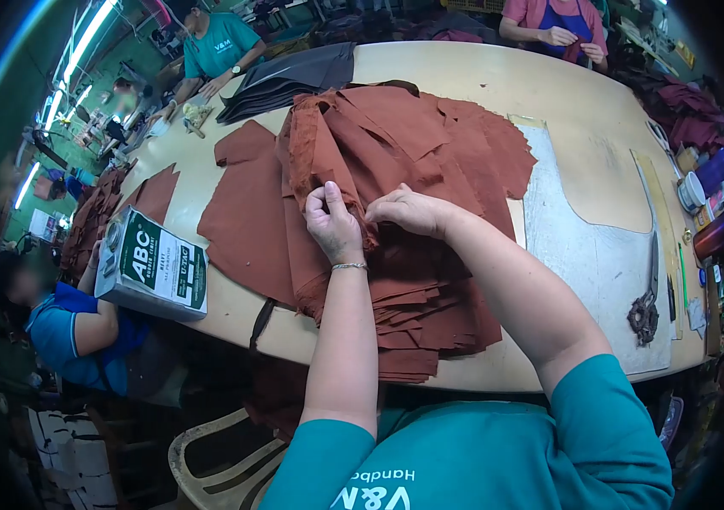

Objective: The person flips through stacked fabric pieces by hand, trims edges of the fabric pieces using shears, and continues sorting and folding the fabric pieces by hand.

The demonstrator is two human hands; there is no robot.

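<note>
A large heap of rust-brown fabric pieces (396,136) lies on the pale table (481,76). Near its middle, my left hand (334,223) is closed on the frayed edge of a folded piece, thumb pointing up. Just to the right, my right hand (409,211) has its fingers pressed together at the same fabric; its fingertips are partly hidden in the folds. Stacked layers with uneven edges spread below and between my forearms. A flat rust-brown piece (239,221) extends to the left of the heap.
An ABC can (154,268) stands at the left edge, beside a seated person (82,331). Dark fabric (294,76) lies behind the heap. At right are a white pattern sheet (566,255), black scissors (647,306) and a ruler (659,195). Two people work across the table.
</note>
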